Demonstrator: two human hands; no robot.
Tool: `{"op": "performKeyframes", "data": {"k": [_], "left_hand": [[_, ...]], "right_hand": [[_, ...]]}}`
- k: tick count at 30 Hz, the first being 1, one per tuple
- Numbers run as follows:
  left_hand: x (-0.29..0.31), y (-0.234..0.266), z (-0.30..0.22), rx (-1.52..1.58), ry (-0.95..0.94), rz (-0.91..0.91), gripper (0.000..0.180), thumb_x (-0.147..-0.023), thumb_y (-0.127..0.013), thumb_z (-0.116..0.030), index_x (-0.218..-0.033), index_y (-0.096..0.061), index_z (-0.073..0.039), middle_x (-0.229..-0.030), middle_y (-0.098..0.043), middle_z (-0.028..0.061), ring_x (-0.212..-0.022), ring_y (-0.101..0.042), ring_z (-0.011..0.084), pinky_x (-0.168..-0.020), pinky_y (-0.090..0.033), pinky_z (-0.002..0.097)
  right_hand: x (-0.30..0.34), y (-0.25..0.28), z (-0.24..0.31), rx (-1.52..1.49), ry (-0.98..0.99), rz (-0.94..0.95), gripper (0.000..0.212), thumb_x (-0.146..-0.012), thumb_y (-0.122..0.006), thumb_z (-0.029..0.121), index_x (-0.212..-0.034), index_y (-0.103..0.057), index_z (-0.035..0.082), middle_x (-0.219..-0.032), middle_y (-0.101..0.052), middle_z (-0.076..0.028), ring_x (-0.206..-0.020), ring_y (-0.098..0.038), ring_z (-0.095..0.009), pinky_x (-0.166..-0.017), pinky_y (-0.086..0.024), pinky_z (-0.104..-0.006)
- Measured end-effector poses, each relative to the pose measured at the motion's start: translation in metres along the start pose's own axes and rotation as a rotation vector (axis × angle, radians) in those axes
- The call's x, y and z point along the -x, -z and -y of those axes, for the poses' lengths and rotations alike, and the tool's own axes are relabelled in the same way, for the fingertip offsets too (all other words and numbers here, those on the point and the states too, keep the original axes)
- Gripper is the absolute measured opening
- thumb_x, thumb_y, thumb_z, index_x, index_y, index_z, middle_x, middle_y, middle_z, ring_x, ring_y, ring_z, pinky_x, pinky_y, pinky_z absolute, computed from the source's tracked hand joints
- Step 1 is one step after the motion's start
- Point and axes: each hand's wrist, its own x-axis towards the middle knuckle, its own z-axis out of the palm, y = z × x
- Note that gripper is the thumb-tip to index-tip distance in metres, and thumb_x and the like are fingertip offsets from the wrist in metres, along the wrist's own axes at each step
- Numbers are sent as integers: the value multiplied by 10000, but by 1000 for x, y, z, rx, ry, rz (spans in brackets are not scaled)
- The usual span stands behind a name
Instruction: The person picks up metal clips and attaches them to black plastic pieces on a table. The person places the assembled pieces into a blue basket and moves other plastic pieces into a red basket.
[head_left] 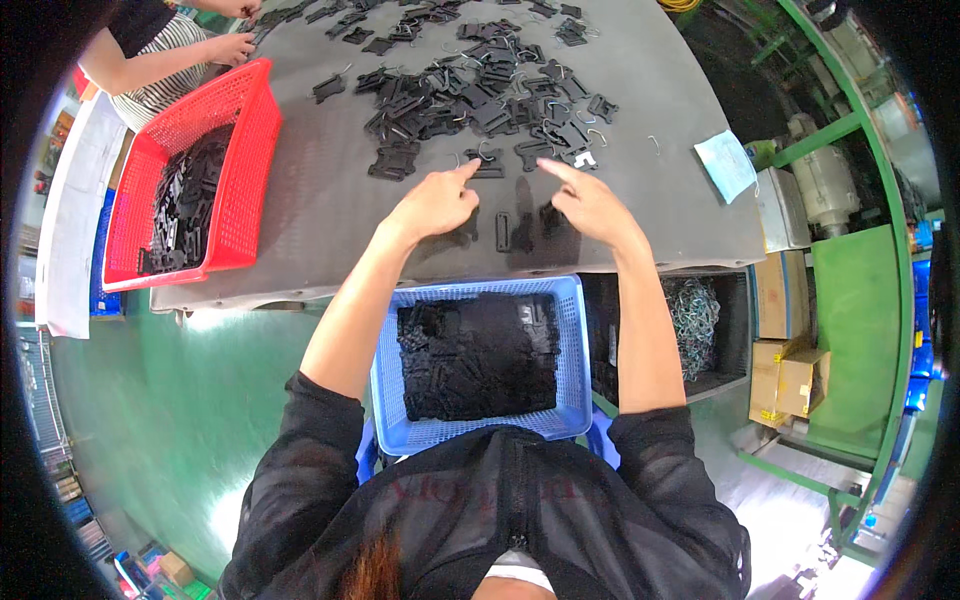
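Note:
My left hand (440,203) is over the near part of the grey table, index finger stretched forward and the others curled. Its fingertip meets a flat black plastic piece (490,170) with a thin metal hook. To its right, my right hand (597,208) also points its index finger, the tip at the edge of another black plastic piece (533,153). Neither hand visibly holds anything; the undersides of the curled fingers are hidden. Between the hands lies a small narrow black frame (503,232). Beyond them spreads a heap of black pieces (480,95) with wire hooks.
A blue basket (582,350) of black parts sits before me, below the table edge. At left stands a red basket (262,150) of black parts. A dark bin holds metal hooks (692,325). A blue mask (727,167) lies at right. Another person's hands (232,48) work at far left.

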Motion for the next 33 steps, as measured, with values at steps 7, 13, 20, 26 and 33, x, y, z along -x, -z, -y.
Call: {"op": "performKeyframes", "data": {"k": [7,13,20,26,33], "left_hand": [[12,3,-29,-185,89,159,586,-810,-436,-195,-1383,-384,-88,-1001,-614,281,-955,-595,408,-898,-438,464],[19,6,-29,-218,61,161,577,-823,-421,-204,-1392,-377,-120,-927,-620,286,-899,-600,420,-862,-448,476],[54,-3,-41,-203,38,268,554,-851,-419,-191,-1399,-363,-130,-850,-619,280,-830,-607,422,-816,-459,492],[95,-17,-32,-97,-193,298,414,-875,-461,-188,-1273,-513,-83,-807,-641,224,-765,-625,393,-760,-479,475],[68,2,-42,-32,-288,78,313,-890,-517,-192,-1163,-600,-64,-1018,-638,150,-945,-616,284,-826,-477,373]], "right_hand": [[-66,-12,14,-239,-11,228,493,-739,-504,137,-1222,-586,81,-801,-580,6,-578,-438,-82,-509,-350,-226],[-80,-6,18,-478,-58,336,525,-729,-519,180,-1249,-579,145,-824,-563,15,-524,-401,-70,-437,-286,-211],[-9,19,10,57,-185,376,787,-692,-547,199,-1444,-314,174,-1143,-597,-125,-677,-512,-147,-572,-453,-282],[46,-15,16,147,11,526,732,-721,-535,147,-1424,-333,126,-897,-641,-172,-757,-604,-195,-703,-483,-331],[29,-2,0,-45,147,338,442,-757,-669,228,-1173,-599,96,-841,-672,-113,-742,-624,-163,-673,-504,-327]]}}
